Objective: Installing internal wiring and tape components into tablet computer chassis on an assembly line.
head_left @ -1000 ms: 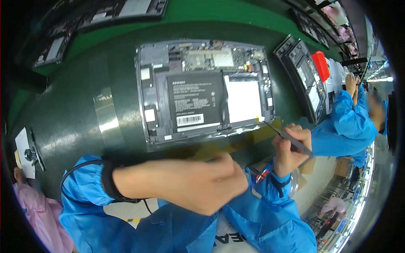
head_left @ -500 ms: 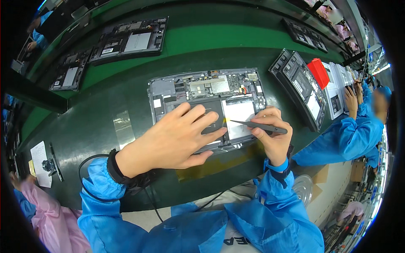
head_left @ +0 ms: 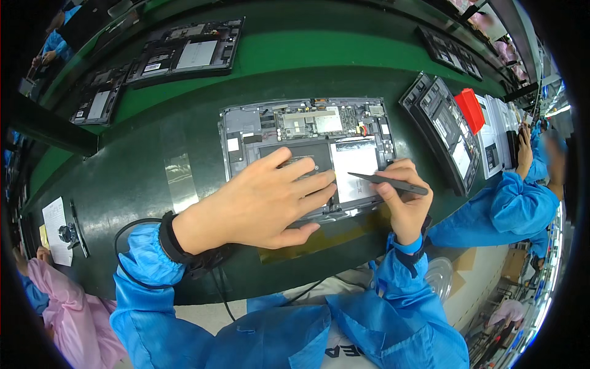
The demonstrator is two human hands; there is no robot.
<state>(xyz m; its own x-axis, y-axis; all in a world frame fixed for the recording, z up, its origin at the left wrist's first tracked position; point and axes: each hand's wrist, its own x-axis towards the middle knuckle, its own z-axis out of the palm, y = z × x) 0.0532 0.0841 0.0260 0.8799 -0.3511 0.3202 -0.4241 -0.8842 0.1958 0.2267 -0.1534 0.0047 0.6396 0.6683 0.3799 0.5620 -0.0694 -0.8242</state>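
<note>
An opened laptop base [head_left: 243, 121] lies on the dark green bench in front of me, its circuit board [head_left: 307, 125] along the far side. My left hand [head_left: 261, 200] rests over its near half with fingers spread. Two of those fingertips touch the seam between a black panel [head_left: 318, 153] and a white rectangular panel [head_left: 357, 161]. In my right hand [head_left: 405, 212] is a pair of dark tweezers [head_left: 396, 184], pinched between thumb and fingers. The tips point left, over the white panel; whether they touch it I cannot tell.
More opened laptop bases [head_left: 442, 126] lean in a stack at the right, beside a red tray [head_left: 470, 111]. Others [head_left: 196, 52] sit on the far green strip. Paper [head_left: 56, 230] and a pen [head_left: 80, 227] lie far left. A cord [head_left: 132, 225] runs from my left wristband. A co-worker's blue sleeve [head_left: 510, 203] is close at right.
My left fingers have slid right to the seam beside the white panel. The tweezer tips have drawn right, away from that seam, where a small yellow spot showed earlier.
</note>
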